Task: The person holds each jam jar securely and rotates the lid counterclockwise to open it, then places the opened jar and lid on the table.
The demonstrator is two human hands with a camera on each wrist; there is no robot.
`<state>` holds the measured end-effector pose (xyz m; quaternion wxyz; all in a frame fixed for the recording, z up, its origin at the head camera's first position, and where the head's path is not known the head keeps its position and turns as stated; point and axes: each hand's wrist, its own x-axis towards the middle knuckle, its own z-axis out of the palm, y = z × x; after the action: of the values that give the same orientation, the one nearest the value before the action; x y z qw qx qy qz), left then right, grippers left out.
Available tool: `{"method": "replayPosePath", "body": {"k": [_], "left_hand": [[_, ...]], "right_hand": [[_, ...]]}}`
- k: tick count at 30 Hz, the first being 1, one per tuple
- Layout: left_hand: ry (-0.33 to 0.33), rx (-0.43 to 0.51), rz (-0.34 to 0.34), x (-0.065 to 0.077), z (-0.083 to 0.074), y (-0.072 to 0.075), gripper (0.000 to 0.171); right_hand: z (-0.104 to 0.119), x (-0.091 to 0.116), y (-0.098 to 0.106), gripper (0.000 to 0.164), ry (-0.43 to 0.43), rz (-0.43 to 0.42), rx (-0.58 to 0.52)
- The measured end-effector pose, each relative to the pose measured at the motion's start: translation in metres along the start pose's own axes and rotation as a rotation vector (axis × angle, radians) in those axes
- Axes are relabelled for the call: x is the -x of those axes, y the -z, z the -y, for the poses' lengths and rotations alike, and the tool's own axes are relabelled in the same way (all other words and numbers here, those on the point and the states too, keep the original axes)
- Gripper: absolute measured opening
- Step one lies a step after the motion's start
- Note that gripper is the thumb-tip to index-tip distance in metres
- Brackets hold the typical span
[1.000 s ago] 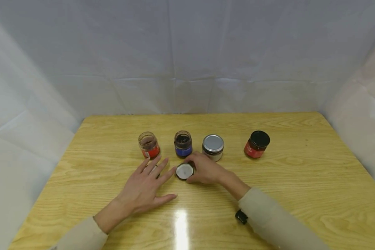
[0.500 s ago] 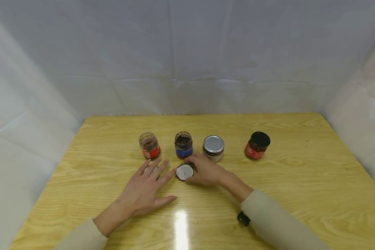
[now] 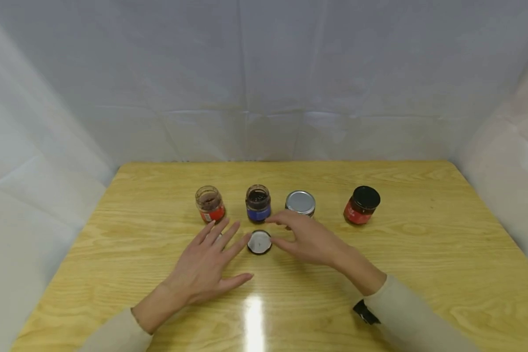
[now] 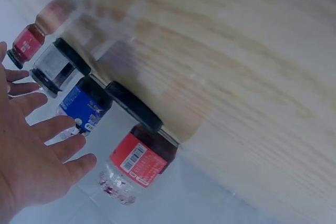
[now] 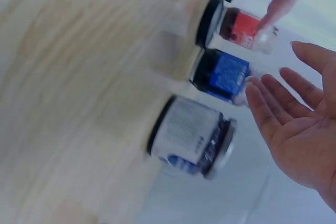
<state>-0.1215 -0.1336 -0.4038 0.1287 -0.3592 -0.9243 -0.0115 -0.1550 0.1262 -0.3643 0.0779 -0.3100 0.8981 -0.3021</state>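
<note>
An upturned jar lid, pale inside with a dark rim, lies on the table before the open jar with a blue label. My right hand hovers just right of that lid, thumb and fingers parted, nothing between them. My left hand is spread flat, fingers straight, its index fingertip by the lid's left edge. Behind its fingers a second lid is mostly hidden in the head view; the left wrist view shows it standing before the open jar with a red label.
A closed jar with a silver lid stands behind my right hand, partly covered by it. Farther right is a closed jar with a black lid and red label. Pale sheeting rises behind the wooden table.
My right hand has let go of the lid in front of the blue-labelled jar and moved up and right. The lid stays in place; my left hand has barely shifted.
</note>
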Motion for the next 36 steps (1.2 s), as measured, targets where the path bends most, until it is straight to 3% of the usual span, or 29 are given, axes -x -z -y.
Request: {"method": "replayPosePath", "body": {"k": [7,14,25,36], "left_hand": [[-0.002,0.008,-0.063,-0.008,-0.006,0.007,0.073],[-0.017,0.022,-0.118,-0.024,-0.012,0.009,0.073],[-0.037,0.052,-0.098,-0.041,-0.022,0.010,0.072],[-0.045,0.057,-0.113,-0.047,-0.030,0.004,0.071]], "right_hand": [[-0.006,0.010,0.018,0.041,0.095,-0.122,0.116],[-0.020,0.017,0.028,0.046,0.126,-0.222,0.189],[-0.041,0.019,0.031,0.060,0.028,-0.203,0.280],[-0.054,0.017,0.027,0.066,-0.020,-0.185,0.273]]}}
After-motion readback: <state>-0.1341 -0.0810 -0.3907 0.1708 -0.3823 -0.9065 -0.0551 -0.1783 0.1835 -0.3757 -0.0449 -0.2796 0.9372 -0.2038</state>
